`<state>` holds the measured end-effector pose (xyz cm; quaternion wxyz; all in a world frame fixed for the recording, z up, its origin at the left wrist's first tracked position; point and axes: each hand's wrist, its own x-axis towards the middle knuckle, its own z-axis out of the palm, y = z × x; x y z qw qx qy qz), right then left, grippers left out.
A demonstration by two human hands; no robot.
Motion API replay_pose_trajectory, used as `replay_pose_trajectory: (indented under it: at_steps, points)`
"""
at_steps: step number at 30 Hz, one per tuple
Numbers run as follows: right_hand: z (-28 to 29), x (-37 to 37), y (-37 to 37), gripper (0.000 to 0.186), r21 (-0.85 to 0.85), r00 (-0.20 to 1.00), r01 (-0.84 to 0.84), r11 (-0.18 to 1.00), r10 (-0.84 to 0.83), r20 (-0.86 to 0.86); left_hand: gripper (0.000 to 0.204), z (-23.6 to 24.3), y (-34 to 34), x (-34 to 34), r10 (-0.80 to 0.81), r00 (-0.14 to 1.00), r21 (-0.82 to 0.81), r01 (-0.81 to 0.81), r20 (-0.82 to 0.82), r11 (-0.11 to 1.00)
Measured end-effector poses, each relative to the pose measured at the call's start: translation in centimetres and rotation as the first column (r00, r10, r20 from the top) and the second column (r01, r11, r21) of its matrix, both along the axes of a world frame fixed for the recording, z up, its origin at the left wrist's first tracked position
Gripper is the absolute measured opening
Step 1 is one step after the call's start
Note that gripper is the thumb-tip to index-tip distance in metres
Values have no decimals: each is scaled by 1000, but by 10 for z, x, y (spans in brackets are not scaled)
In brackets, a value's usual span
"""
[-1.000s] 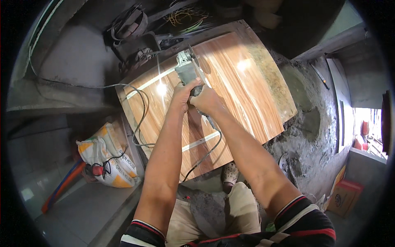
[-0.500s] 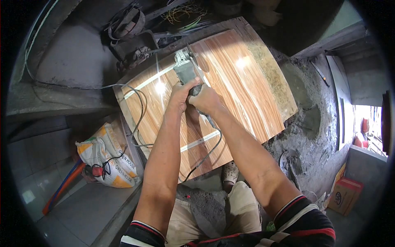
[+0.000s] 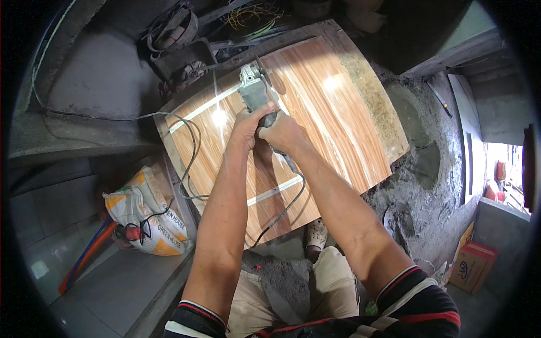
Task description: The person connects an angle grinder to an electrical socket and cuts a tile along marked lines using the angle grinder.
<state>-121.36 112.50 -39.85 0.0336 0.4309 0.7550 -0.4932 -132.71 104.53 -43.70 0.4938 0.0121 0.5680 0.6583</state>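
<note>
Left hand (image 3: 245,125) is gripping the grey body of an angle grinder (image 3: 255,94), thumb lying across its top; right hand (image 3: 282,133) is clasping the rear handle, just beside the left. Both are wrapped around the tool. Grinder is sitting over the far half of a wood-grain panel (image 3: 332,129), its metal head and disc (image 3: 263,72) facing the panel's far edge; cannot tell if the disc is touching. Dark cord (image 3: 305,183) is trailing over the panel's near part; a cable loop (image 3: 199,138) is hanging about the panel's left side. Two pale strips (image 3: 274,192) are crossing the panel. Rough tan board (image 3: 386,118) is showing past the panel's right edge. White-and-yellow bag (image 3: 160,225) is slumping left of the panel; speckled shoe (image 3: 316,234) is poking out at its near edge.
</note>
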Motion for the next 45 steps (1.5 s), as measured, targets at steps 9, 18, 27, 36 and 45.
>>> replay_pose_trajectory:
  at_steps: [9,18,27,36,45]
  points:
    - [-8,-4,-2,61,4,1000,-10,1000,10,19,51,0,-4,-3,-8,1000,-7,8,19,1000]
    - [-12,-2,0,59,14,1000,-14,1000,14,7,53,4,-2,0,-32,999,-7,32,-6,999]
    - [-11,4,2,62,72,1000,-21,997,22,-3,56,9,-1,9,23,1000,54,-23,-7,998]
    - [-9,3,-2,64,12,1000,-26,1000,25,12,54,3,-10,6,14,999,75,-16,30,997]
    - [-5,-1,-7,64,-3,1000,11,1000,-11,-17,55,-2,-13,-1,14,1000,49,-15,21,999]
